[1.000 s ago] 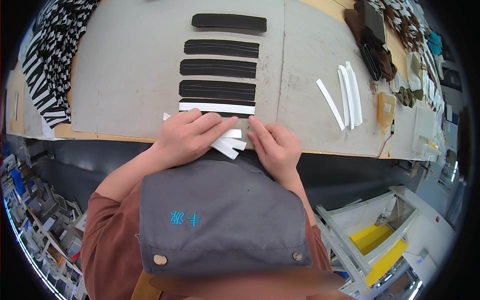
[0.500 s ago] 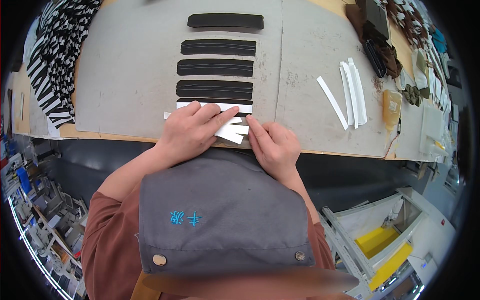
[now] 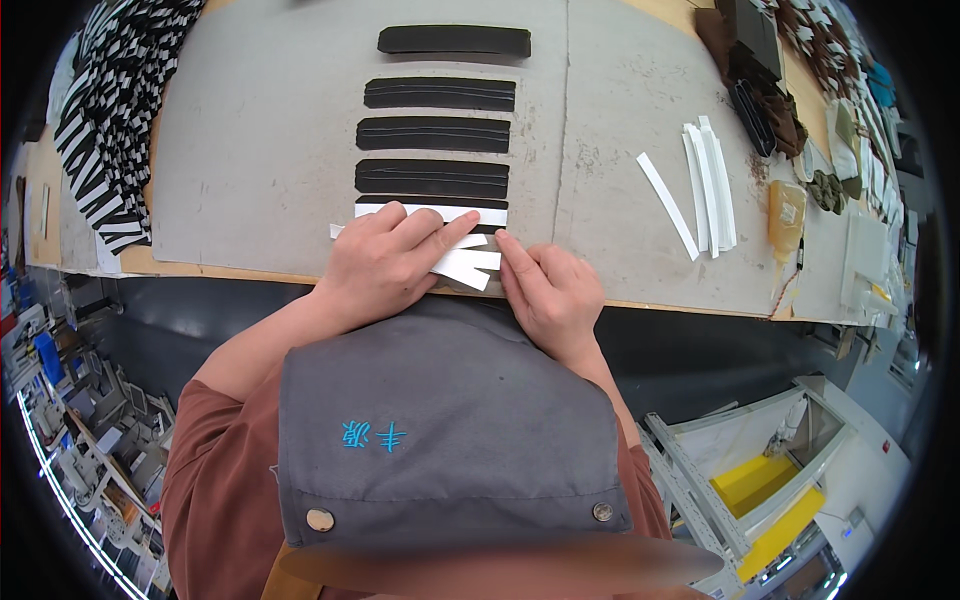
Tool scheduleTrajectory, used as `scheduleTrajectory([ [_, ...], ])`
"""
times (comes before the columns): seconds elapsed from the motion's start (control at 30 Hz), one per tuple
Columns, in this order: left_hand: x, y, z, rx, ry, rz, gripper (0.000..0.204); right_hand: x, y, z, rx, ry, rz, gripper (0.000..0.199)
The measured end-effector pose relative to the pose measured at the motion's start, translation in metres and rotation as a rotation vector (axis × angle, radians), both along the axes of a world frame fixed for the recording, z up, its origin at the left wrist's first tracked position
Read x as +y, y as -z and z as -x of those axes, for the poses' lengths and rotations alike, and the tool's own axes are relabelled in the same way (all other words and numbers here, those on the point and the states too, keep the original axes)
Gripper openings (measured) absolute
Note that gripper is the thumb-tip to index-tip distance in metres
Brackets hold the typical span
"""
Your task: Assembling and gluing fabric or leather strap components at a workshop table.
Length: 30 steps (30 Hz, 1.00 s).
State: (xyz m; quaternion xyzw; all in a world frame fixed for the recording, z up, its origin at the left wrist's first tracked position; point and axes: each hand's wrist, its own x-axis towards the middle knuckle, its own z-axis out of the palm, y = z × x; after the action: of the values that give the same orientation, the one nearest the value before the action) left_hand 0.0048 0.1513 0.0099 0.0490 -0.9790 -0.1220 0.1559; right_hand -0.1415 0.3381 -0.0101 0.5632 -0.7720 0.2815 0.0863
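Note:
A black fabric strip (image 3: pixel 489 229) lies near the table's front edge, with a white strip (image 3: pixel 490 216) laid lengthwise along it. My left hand (image 3: pixel 385 250) rests over both, its index fingertip pressing on the white strip. Several loose white strips (image 3: pixel 468 268) fan out from under its curled fingers, which appear closed round them; the palm side is hidden. At the right end of the black strip, my right hand (image 3: pixel 550 290) is closed, thumb and forefinger pinching its corner. Beyond the hands, several black fabric strips (image 3: pixel 433 178) lie in a column, some with pale lengthwise lines.
More white strips (image 3: pixel 708 190) lie at the right, near a bottle of yellowish liquid (image 3: pixel 786 218). Brown and dark fabric (image 3: pixel 755 85) is heaped at the far right. A large pile of black-and-white pieces (image 3: pixel 115 130) covers the left end of the grey-topped table (image 3: pixel 260 150).
Both hands hold nearly the same position and grip. The whole view has shifted very slightly; the strips have not visibly moved on the table.

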Motion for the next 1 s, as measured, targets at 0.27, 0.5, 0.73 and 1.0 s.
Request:
scheduleTrajectory([
  [0.27,0.003,-0.001,-0.001,0.044,0.003,-0.026,0.061,0.001,-0.004,-0.004,-0.051,0.012,-0.049,0.045],
  [0.5,-0.014,0.007,-0.041,0.180,0.012,0.011,0.048,-0.002,-0.010,-0.005,-0.117,0.042,-0.136,0.049],
  [0.73,-0.027,0.007,-0.083,0.126,-0.173,0.012,0.061,-0.041,-0.022,-0.016,-0.051,-0.189,-0.061,0.055],
  [1.0,-0.030,0.018,-0.084,0.134,-0.182,-0.051,0.058,-0.080,-0.016,-0.047,0.002,-0.276,-0.208,0.062],
])
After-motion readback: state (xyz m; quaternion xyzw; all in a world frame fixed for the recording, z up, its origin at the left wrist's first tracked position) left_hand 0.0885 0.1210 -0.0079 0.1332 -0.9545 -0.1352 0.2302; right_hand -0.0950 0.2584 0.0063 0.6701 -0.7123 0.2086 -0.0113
